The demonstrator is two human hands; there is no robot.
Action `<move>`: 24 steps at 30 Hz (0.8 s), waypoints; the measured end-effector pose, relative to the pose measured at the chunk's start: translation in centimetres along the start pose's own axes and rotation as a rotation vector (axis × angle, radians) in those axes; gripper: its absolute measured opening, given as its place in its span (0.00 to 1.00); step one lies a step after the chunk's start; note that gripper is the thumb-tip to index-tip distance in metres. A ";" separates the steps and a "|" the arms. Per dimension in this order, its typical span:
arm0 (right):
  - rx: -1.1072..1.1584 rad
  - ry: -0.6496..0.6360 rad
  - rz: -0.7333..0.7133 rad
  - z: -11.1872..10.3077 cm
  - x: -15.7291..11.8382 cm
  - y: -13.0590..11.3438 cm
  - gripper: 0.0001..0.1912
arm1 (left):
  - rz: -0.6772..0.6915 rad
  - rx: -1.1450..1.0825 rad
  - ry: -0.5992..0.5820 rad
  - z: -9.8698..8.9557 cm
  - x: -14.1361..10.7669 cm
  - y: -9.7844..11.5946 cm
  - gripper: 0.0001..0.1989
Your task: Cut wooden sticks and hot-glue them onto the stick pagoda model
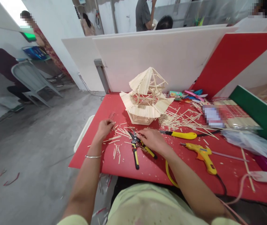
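My left hand (pixel 105 128) is held over the left part of the red table, thumb and fingertips pinched together; whatever they hold is too small to make out. Just right of it lie short cut wooden sticks (pixel 124 132). My right hand (pixel 152 139) reaches over the pruning shears (pixel 135 153), which lie with yellow-and-black handles spread toward me. Its fingers are bent together near the blades, and their grip is hidden. Beyond both hands stands a pagoda-like stick model (pixel 147 100) with a pointed, partly covered roof and a wider lower roof.
On the red table (pixel 88 159), a yellow-handled tool (pixel 183 135) and a yellow hot glue gun (pixel 202 153) lie to the right. Loose sticks (pixel 182 118) are heaped behind them. Packs of sticks (pixel 238 114) and a plastic bag (pixel 250 142) sit farther right. White boards (pixel 156 59) stand behind.
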State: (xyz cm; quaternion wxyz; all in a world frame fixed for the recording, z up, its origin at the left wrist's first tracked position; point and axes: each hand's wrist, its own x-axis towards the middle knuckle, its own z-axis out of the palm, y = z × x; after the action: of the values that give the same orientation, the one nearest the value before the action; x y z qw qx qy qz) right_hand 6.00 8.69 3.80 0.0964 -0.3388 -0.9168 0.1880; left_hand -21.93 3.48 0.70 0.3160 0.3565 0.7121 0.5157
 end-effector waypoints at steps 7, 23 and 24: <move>0.286 0.088 -0.116 -0.2 0.4 -1.7 0.18 | -0.047 -0.388 -0.168 1.6 -3.6 -0.9 0.15; 0.588 0.360 -0.193 -1.6 0.2 -1.2 0.11 | -0.183 -0.649 -0.502 7.5 -9.3 4.9 0.15; 0.572 0.392 -0.204 -2.2 0.2 -1.3 0.12 | -0.167 -0.654 -0.492 7.5 -9.2 5.9 0.15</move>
State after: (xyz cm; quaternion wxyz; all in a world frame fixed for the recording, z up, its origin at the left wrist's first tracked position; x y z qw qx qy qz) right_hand 5.82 8.52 6.36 0.3794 -0.2347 -0.8203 0.3579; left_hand -9.67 0.89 5.08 0.6141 0.2908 0.4405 0.5868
